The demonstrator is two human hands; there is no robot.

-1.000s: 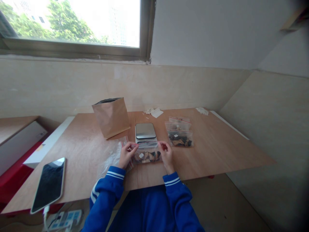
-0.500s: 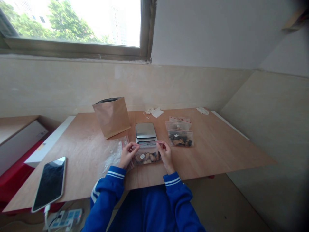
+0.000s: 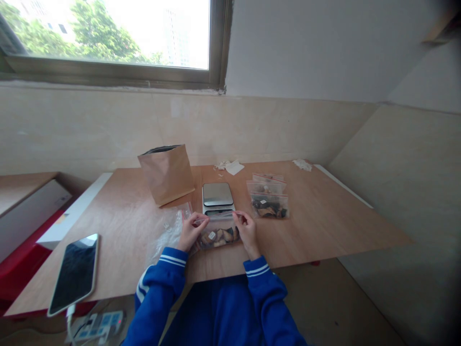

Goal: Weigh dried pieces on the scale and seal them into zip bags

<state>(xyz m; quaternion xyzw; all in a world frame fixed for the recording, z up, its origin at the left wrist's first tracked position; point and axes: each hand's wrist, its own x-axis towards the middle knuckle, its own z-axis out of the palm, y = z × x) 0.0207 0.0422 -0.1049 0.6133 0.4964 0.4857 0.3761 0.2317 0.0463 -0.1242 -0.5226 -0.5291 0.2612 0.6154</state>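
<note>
A clear zip-lock bag (image 3: 220,236) with brown, dried-looking pieces and a small white label in it is held in front of me by its top edge. My left hand (image 3: 190,231) pinches the top left corner, fingers closed. At the top right corner, my right hand (image 3: 246,229) pinches the same edge between thumb and fingers. Just behind the bag stands a small kitchen scale (image 3: 217,194) with a silver plate, its display partly covered by the bag's top. Beside my left wrist lies a pile of clear plastic bags (image 3: 167,235).
Filled zip-lock bags (image 3: 269,206) lie to the right of the scale. A brown paper pouch (image 3: 167,175) stands open at the back left. A tablet (image 3: 75,271) with a cable sits at the left front edge. White scraps (image 3: 235,167) lie by the wall.
Both hands stay nearly in place on the bag's top edge. The bag's lower part has shifted very slightly, and its contents hang a little differently.
</note>
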